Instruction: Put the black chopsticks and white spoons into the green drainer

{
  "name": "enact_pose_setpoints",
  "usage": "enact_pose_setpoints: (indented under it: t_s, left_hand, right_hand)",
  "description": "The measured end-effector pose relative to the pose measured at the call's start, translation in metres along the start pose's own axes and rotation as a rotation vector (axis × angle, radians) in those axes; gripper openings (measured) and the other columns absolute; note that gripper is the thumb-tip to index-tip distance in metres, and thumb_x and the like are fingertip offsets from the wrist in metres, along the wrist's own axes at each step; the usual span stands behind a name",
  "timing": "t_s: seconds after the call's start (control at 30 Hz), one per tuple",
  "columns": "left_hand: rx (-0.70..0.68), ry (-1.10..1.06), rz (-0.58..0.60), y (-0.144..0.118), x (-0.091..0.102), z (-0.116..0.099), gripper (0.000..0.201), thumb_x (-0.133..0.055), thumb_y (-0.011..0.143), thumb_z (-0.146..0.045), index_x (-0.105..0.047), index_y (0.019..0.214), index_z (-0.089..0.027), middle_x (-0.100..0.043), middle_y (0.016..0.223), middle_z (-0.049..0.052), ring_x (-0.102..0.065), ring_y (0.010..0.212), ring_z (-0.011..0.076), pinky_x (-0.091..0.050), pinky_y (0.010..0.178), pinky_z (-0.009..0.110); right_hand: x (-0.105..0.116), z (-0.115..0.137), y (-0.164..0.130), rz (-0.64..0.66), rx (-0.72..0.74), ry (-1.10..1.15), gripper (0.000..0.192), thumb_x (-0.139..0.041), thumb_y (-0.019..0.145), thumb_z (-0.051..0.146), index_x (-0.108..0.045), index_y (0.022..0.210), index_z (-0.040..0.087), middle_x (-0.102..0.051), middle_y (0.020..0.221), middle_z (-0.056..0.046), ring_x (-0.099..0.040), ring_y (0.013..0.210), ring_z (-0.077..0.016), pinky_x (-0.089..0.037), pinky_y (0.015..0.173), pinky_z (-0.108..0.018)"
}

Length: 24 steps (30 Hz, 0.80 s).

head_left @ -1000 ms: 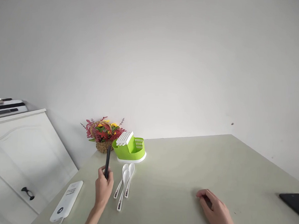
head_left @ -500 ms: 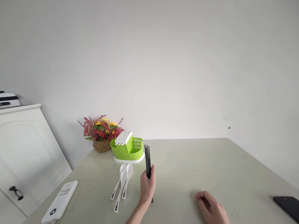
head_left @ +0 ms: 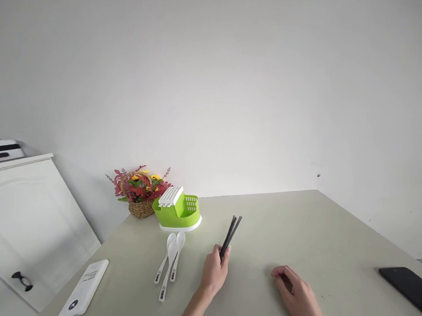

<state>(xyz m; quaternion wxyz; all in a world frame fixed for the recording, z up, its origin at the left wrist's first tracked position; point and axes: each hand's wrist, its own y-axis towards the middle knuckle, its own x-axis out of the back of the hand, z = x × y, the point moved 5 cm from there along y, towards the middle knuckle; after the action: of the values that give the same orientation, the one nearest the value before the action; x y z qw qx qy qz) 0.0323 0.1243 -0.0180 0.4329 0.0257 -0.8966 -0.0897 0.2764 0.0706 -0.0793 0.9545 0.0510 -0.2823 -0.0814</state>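
My left hand [head_left: 214, 273] grips a bundle of black chopsticks [head_left: 230, 235] near their lower end; the sticks lean up and to the right above the pale green table [head_left: 285, 235]. Three white spoons [head_left: 169, 262] lie side by side on the table just left of that hand. A green cutlery holder [head_left: 177, 211] with a white slotted insert stands behind the spoons. My right hand [head_left: 297, 295] rests on the table to the right, palm down with fingers loosely curled, holding nothing.
A basket of red and yellow flowers [head_left: 139, 191] sits by the wall behind the holder. A white power bank [head_left: 83, 289] lies at the table's left edge, a black phone [head_left: 407, 283] at the right edge. A white cabinet [head_left: 22, 222] stands on the left.
My left hand carried the chopsticks from left of the spoons over to their right, and the sticks now tilt rightward. My right hand stayed resting in place.
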Motion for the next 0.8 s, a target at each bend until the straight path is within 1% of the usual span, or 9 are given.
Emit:
enact_pose_setpoints:
  t_s: [0.1,0.17,0.23,0.3,0.33,0.43,0.6,0.7,0.8]
  left_hand:
    - [-0.002,0.216,0.074,-0.009,0.0,-0.004,0.035,-0.042,0.102,-0.043,-0.058,0.109,-0.013,-0.068,0.076,0.007,-0.07,0.074,0.0251,-0.045,0.062,0.029]
    - [-0.004,0.348,0.109,-0.017,0.001,-0.008,0.032,-0.04,0.103,-0.033,-0.058,0.116,-0.009,-0.071,0.085,0.012,-0.072,0.084,0.028,-0.048,0.067,0.031]
    - [-0.003,0.464,0.131,-0.023,0.004,-0.012,0.031,-0.036,0.104,-0.021,-0.058,0.121,-0.008,-0.071,0.095,0.016,-0.074,0.087,0.0274,-0.05,0.068,0.031]
    - [-0.003,0.559,0.148,-0.028,0.007,-0.014,0.032,-0.042,0.099,-0.012,-0.058,0.126,-0.007,-0.07,0.103,0.018,-0.074,0.087,0.0262,-0.052,0.07,0.03]
    - [-0.004,0.6,0.159,-0.03,0.008,-0.015,0.037,-0.05,0.094,-0.008,-0.057,0.13,-0.006,-0.07,0.106,0.019,-0.074,0.087,0.0262,-0.053,0.07,0.03]
    - [-0.023,0.699,0.211,-0.037,0.008,-0.017,0.072,-0.07,0.071,0.005,-0.052,0.141,-0.005,-0.069,0.11,0.02,-0.074,0.089,0.0291,-0.057,0.072,0.031]
    - [-0.031,0.817,0.308,-0.044,0.001,-0.029,0.105,-0.079,0.048,0.013,-0.047,0.147,-0.006,-0.07,0.112,0.02,-0.073,0.092,0.0331,-0.059,0.078,0.036]
    - [-0.026,0.855,0.333,-0.048,-0.004,-0.037,0.097,-0.081,0.049,0.011,-0.054,0.14,-0.009,-0.071,0.11,0.018,-0.072,0.094,0.0333,-0.058,0.08,0.037]
    - [-0.042,0.846,0.306,-0.05,-0.002,-0.039,0.063,-0.076,0.072,-0.001,-0.06,0.132,-0.011,-0.072,0.108,0.017,-0.071,0.098,0.0324,-0.057,0.083,0.039]
  right_hand:
    - [0.0,0.001,-0.001,0.011,-0.001,0.005,0.025,-0.041,0.091,0.045,-0.061,0.09,0.03,-0.068,0.085,0.003,-0.056,0.068,-0.0166,-0.045,0.07,-0.028]
    - [0.0,0.001,-0.001,0.02,0.0,0.01,0.025,-0.041,0.092,0.044,-0.061,0.091,0.03,-0.067,0.084,0.003,-0.056,0.069,-0.0166,-0.045,0.071,-0.028]
    - [0.0,0.001,-0.001,0.024,-0.001,0.012,0.025,-0.04,0.092,0.044,-0.06,0.092,0.03,-0.067,0.084,0.003,-0.055,0.069,-0.0165,-0.045,0.071,-0.028]
    - [0.0,0.0,-0.001,0.027,-0.006,0.008,0.025,-0.04,0.093,0.044,-0.06,0.092,0.03,-0.067,0.085,0.003,-0.054,0.067,-0.0162,-0.044,0.07,-0.029]
    - [0.0,0.0,-0.001,0.028,-0.008,0.006,0.025,-0.04,0.093,0.044,-0.06,0.092,0.03,-0.067,0.086,0.003,-0.053,0.067,-0.0161,-0.044,0.069,-0.029]
    - [0.0,0.0,-0.001,0.031,-0.013,0.002,0.025,-0.04,0.092,0.044,-0.06,0.092,0.03,-0.067,0.086,0.002,-0.054,0.067,-0.0164,-0.044,0.069,-0.029]
    - [0.002,0.003,-0.002,0.03,-0.013,0.005,0.025,-0.039,0.092,0.043,-0.06,0.091,0.029,-0.068,0.086,0.002,-0.055,0.069,-0.0164,-0.046,0.071,-0.029]
    - [0.002,0.002,-0.002,0.029,-0.016,-0.006,0.025,-0.039,0.093,0.043,-0.06,0.092,0.029,-0.068,0.087,0.002,-0.054,0.067,-0.0162,-0.046,0.07,-0.029]
    - [0.001,0.002,-0.001,0.018,-0.006,-0.013,0.025,-0.039,0.093,0.043,-0.06,0.092,0.029,-0.068,0.085,0.002,-0.055,0.066,-0.0164,-0.046,0.068,-0.029]
